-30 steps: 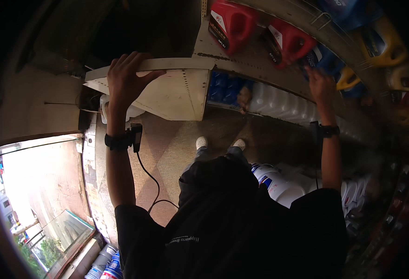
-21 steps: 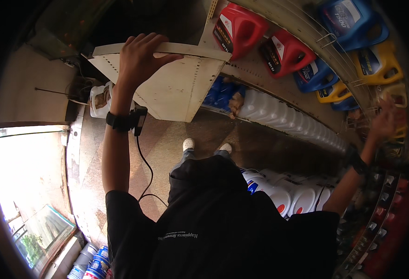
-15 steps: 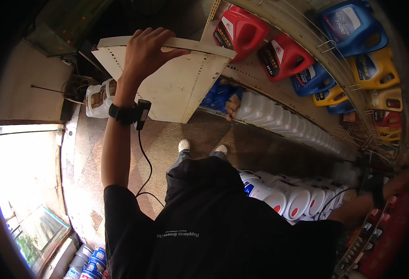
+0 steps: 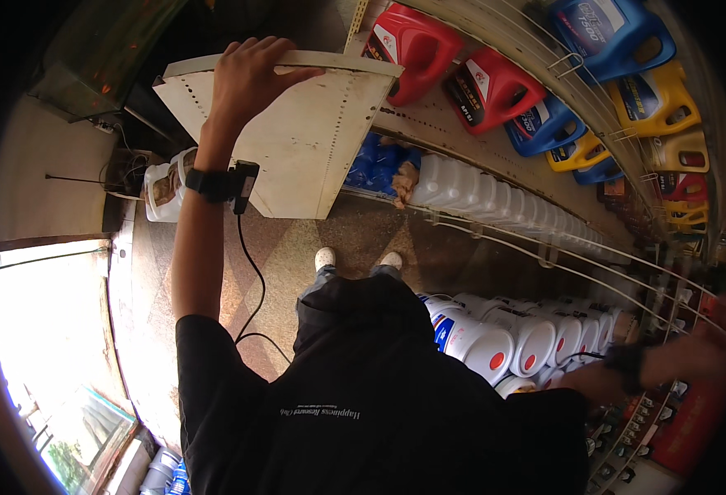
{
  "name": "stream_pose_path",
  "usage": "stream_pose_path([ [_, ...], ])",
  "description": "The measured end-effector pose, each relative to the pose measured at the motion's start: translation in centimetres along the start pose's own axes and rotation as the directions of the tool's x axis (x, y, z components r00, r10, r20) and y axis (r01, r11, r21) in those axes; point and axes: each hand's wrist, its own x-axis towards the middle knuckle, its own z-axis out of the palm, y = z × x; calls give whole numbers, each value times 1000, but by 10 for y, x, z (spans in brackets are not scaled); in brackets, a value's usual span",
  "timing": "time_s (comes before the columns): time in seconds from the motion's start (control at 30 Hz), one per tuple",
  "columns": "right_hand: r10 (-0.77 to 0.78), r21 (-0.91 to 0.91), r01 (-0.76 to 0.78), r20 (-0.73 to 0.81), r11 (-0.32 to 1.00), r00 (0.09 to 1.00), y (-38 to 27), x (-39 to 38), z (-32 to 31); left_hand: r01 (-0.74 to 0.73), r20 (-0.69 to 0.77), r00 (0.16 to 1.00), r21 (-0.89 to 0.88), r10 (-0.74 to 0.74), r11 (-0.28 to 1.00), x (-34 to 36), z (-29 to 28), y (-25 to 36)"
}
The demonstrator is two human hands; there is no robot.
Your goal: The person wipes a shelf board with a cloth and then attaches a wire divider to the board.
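Observation:
At the upper left my left hand point(image 4: 252, 82) is closed over the top edge of a white metal shelf panel point(image 4: 289, 157). Its fingers curl over the far side and the thumb lies along the rim. Rows of small holes run down the panel. Far to the right, my right hand point(image 4: 714, 337) is smeared by motion at the dark rim of the picture. It appears to hold the near end of a long white wire shelf rail point(image 4: 536, 252), which slants away toward the lower shelf. The exact grip of those fingers is blurred.
Red oil jugs point(image 4: 495, 89) and blue jugs point(image 4: 610, 37) stand on the shelves at the right. Clear-white jugs point(image 4: 470, 186) line the bottom shelf. White buckets point(image 4: 478, 342) are stacked beside me. A cable point(image 4: 257, 280) hangs from my left wrist. A bright doorway point(image 4: 41, 313) opens at left.
The long wire rail has come into view between my right hand and the lower shelf. My right forearm has shifted a little. My left hand stays on the panel while the view moves slightly.

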Motion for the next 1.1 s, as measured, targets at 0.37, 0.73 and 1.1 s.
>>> stream_pose_path([
  [0.37,586,272,-550,-66,789,808,-49,-139,209,17,11,1000,-14,-17,1000,0,-4,9],
  [0.73,475,436,-478,125,762,871,-80,-157,265,28,25,999,-27,-28,999,2,-8,13],
  [1.1,505,650,-596,356,471,786,-65,-225,303,39,11,999,-38,-39,999,5,-6,15],
])
